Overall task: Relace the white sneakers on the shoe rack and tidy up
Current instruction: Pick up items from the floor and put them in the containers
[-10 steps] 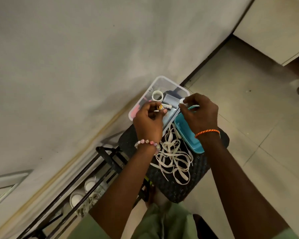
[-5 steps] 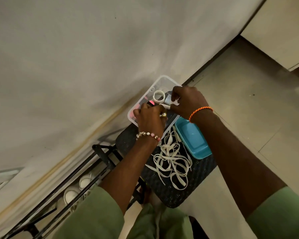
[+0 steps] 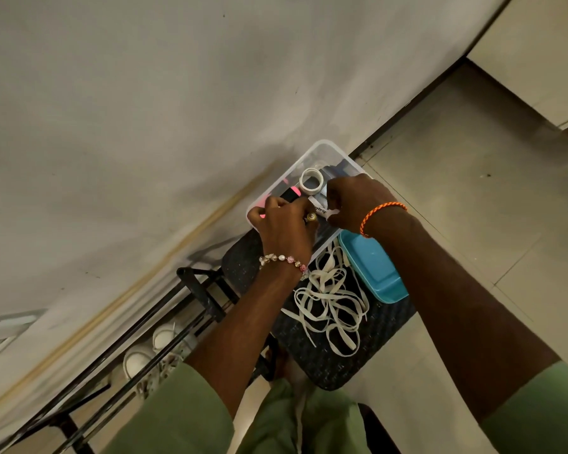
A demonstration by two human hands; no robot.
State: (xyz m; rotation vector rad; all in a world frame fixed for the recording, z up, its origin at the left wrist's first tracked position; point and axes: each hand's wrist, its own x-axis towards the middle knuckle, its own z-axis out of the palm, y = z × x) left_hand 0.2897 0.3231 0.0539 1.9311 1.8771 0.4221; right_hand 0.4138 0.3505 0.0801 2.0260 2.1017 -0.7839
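A clear plastic box (image 3: 336, 158) sits at the far end of a dark woven stool (image 3: 328, 365). It holds a white tape roll (image 3: 311, 181) and a pink-and-black item (image 3: 292, 193). Both hands are over the box. My left hand (image 3: 284, 226) has its fingers curled at the near end of a white printed packet (image 3: 319, 207). My right hand (image 3: 354, 199) pinches a small white piece (image 3: 333, 213) at the packet's other end. A heap of loose white laces (image 3: 332, 303) lies on the stool. White sneakers (image 3: 145, 358) stand on the black shoe rack (image 3: 197, 290), down at the left.
The box's blue lid (image 3: 373, 268) lies on the stool's right side, beside the laces. A pale wall fills the left and top. Tiled floor (image 3: 473, 191) spreads to the right. My green clothing covers the bottom edge.
Both hands moved from above the blue lid to over the clear box. The right hand carried its small white piece along. The camera leaned closer.
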